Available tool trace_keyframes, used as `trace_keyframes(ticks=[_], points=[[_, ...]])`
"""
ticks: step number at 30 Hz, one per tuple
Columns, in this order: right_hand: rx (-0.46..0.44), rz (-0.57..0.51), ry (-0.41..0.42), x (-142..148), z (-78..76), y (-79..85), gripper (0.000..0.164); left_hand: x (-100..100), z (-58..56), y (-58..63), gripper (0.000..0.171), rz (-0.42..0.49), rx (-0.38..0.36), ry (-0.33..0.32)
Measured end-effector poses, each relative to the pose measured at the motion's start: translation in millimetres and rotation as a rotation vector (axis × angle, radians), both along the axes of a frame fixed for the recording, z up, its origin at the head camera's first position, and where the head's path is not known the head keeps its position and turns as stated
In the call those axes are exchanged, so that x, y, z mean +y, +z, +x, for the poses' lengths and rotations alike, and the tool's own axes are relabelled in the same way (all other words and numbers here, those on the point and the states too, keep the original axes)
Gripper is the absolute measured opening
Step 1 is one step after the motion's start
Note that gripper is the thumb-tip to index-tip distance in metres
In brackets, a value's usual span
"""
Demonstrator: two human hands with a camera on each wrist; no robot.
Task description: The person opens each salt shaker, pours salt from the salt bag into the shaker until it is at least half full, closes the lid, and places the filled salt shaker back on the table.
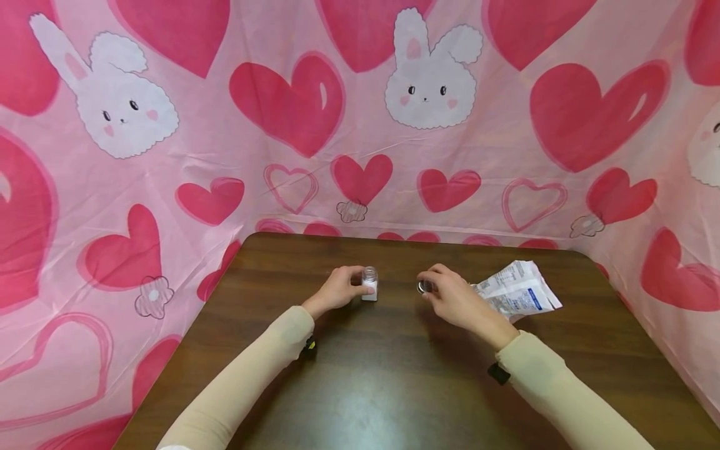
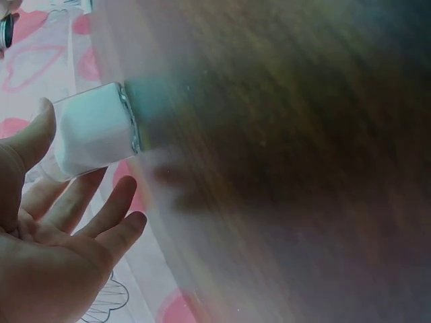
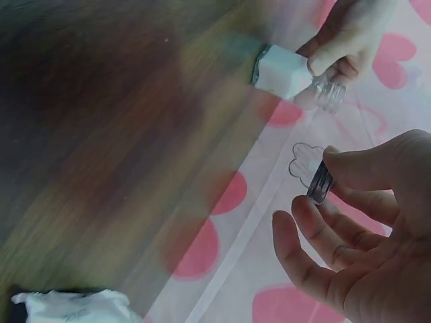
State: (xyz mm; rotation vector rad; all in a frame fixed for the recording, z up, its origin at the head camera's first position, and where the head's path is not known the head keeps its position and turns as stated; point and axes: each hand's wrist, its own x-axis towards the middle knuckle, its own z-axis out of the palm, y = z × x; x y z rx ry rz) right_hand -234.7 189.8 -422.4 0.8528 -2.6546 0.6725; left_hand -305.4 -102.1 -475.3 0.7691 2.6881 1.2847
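A small square glass jar [image 1: 369,290] with white contents stands upright on the table, its threaded neck uncovered. My left hand [image 1: 340,289] grips it near the top, thumb on one side and fingers on the other; the left wrist view shows the white-filled jar [image 2: 97,128] between them. To the right, my right hand [image 1: 452,297] pinches a round metal lid [image 1: 424,286] between thumb and fingertips, apart from the jar. In the right wrist view the dark ridged edge of the lid [image 3: 320,182] shows.
A crumpled white printed packet [image 1: 520,290] lies on the brown wooden table [image 1: 360,375], just beyond my right hand. Pink cloth [image 1: 360,137] with hearts and rabbits hangs around the table's back and sides.
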Motion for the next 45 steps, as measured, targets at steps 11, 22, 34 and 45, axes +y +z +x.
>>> trace_keyframes(ticks=[11,22,34,45], points=[[-0.016,0.013,0.047,-15.9,-20.1,3.3,0.031,2.4,-2.1,2.0,0.041,-0.017,0.014,0.0],[-0.023,-0.001,0.08,-28.8,-34.6,4.8,0.03,2.3,-2.6,1.3,0.039,-0.017,0.024,0.004],[-0.113,0.022,0.114,-45.6,-42.8,12.1,0.031,2.0,-1.1,-1.5,0.041,-0.029,0.037,-0.001],[-0.135,0.03,0.156,-65.9,-51.4,16.8,0.032,-0.7,-0.8,-1.0,0.037,-0.031,0.044,-0.012]])
